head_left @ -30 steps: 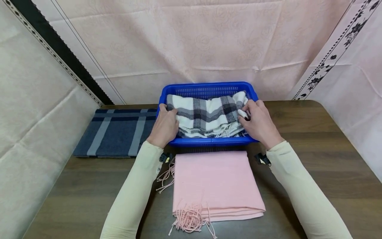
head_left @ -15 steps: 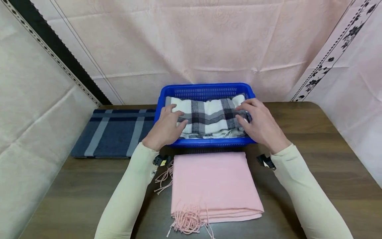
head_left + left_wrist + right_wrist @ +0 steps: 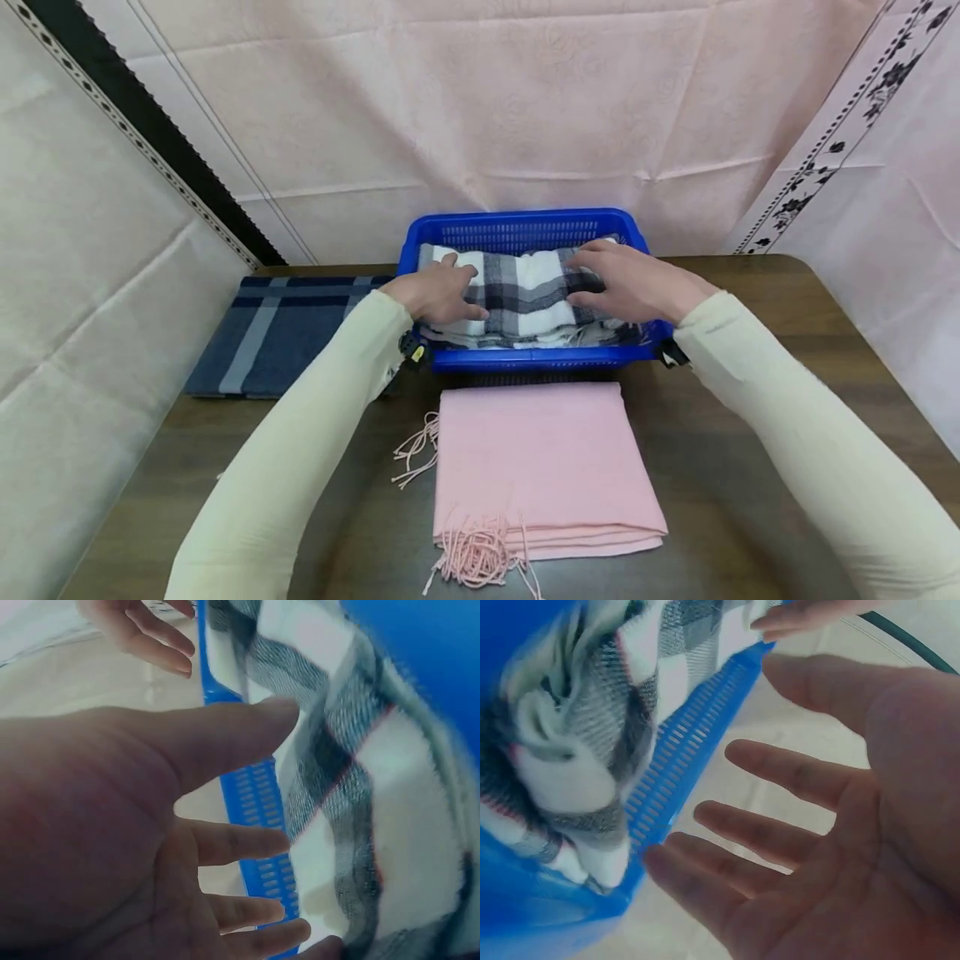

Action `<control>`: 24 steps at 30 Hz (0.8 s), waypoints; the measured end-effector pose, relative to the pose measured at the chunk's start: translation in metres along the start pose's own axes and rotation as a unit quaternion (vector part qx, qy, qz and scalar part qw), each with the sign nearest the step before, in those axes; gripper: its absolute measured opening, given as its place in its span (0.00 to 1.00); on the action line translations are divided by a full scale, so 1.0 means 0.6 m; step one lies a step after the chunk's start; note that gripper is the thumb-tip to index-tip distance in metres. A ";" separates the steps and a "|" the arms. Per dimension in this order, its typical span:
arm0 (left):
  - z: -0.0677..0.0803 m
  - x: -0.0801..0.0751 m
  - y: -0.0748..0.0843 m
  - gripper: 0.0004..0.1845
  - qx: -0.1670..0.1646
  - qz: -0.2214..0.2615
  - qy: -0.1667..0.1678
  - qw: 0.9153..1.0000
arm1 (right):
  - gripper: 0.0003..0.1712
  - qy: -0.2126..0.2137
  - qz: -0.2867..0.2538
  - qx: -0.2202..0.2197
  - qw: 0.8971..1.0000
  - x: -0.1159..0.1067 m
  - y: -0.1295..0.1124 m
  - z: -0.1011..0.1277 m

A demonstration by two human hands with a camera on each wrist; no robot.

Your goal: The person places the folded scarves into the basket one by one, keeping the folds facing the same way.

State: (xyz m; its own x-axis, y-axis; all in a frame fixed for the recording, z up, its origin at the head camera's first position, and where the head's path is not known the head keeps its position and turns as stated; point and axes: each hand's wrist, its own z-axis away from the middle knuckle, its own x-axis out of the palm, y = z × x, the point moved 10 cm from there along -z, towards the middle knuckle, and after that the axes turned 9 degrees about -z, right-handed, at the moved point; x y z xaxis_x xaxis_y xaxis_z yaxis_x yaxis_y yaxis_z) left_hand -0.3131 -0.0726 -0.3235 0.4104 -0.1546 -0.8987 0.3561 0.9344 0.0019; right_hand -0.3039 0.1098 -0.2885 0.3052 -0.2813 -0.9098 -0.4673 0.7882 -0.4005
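Note:
A white, grey and black plaid scarf (image 3: 528, 293) lies folded inside a blue plastic basket (image 3: 525, 226) at the back of the table. My left hand (image 3: 442, 293) lies over the scarf's left part with its fingers straight. My right hand (image 3: 626, 283) lies over the right part in the same way. In the left wrist view the left hand (image 3: 150, 825) shows an open palm with spread fingers beside the scarf (image 3: 360, 810) and the basket wall (image 3: 259, 802). The right wrist view shows the right hand (image 3: 817, 825) open too, next to the scarf (image 3: 592, 742). Neither hand grips anything.
A folded pink scarf (image 3: 543, 467) with fringe lies in front of the basket, near me. A folded navy scarf with grey stripes (image 3: 288, 333) lies left of the basket. The brown table (image 3: 787, 375) is ringed by pale cloth walls on three sides.
Both hands have let go of the plaid scarf's ends and moved inward over its top with fingers straightened. The scarf has settled lower in the basket.

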 end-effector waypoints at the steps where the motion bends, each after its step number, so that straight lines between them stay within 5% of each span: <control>1: -0.005 -0.002 -0.001 0.44 -0.006 -0.007 -0.006 1.000 | 0.33 -0.014 0.004 0.003 1.000 0.004 -0.001 -0.009; 9: -0.049 -0.007 -0.002 0.43 -0.027 -0.008 -0.048 0.998 | 0.39 -0.116 0.014 0.063 0.991 0.046 0.026 -0.061; 24: -0.075 0.019 -0.023 0.52 -0.051 -0.003 -0.102 0.993 | 0.46 -0.169 0.038 0.116 0.978 0.059 0.073 -0.066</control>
State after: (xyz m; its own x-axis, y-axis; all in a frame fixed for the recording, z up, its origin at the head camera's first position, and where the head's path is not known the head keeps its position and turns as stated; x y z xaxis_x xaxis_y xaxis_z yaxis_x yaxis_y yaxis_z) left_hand -0.3512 -0.0730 -0.3536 0.5732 -0.2125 -0.7913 0.2762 0.9594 -0.0575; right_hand -0.3466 0.1126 -0.3429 0.5521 -0.0500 -0.8323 -0.3106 0.9140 -0.2609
